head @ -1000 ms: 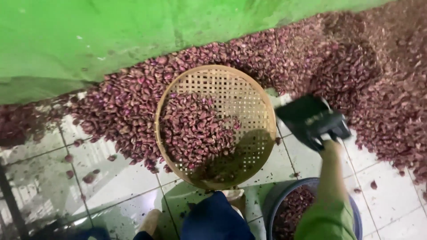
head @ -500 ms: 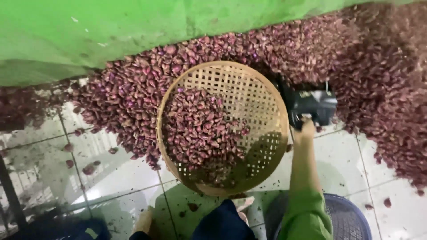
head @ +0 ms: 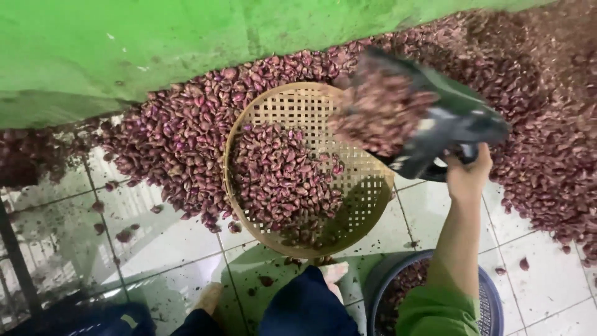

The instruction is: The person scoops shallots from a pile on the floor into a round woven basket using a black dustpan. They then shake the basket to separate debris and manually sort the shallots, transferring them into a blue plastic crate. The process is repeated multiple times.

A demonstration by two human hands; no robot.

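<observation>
At right of centre the right hand [head: 467, 174], fingers closed round a black plastic scoop [head: 429, 118] heaped with small purple-red shallots, tips it over the part-filled round woven bamboo sieve [head: 298, 106]; the big floor pile [head: 547, 124] remains, left hand unseen.

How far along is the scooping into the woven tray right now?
Done: a mound of small red shallots already lies in the round woven tray. In hand: the right hand tips a loaded dark scoop over the tray. Left: a large shallot pile along the green wall. The left hand is out of view.
</observation>
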